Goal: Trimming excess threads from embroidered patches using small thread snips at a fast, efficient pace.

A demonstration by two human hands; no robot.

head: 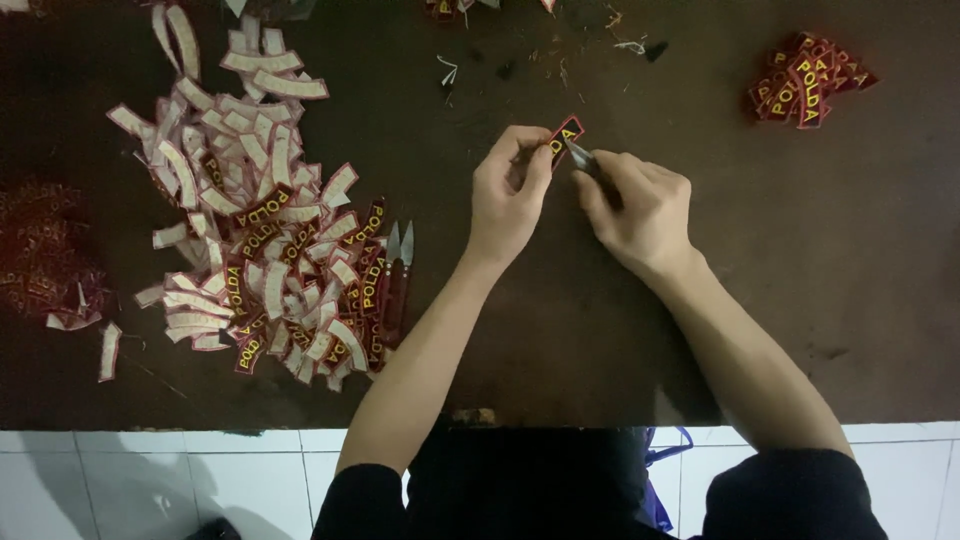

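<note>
We've got the left hand [508,195] pinching one curved patch [563,140] by its near end, red with yellow lettering, held just above the dark tabletop [800,280], centre-far. Right hand [640,212] is closed round small snips [582,158], tip touching the patch edge. Risk as we read it: the tip sits right at the border stitching, so a slight slip could nick the embroidery or the left thumb beside it; the pinch covers only one end, so the patch could twist under the blade. Loose thread scraps [600,45] on the far side could snag or get mixed in. Counts: one patch in hand, one snips in hand, a second red-handled pair [398,275] lying at the right edge of the big pile [260,230]. That pile, left of the hands, is too tangled to count, many dozens, mostly white backs up. Small stack [805,88] far right: roughly ten, can't tell exactly. A dim red heap [40,250] at the far left edge, uncountable.
</note>
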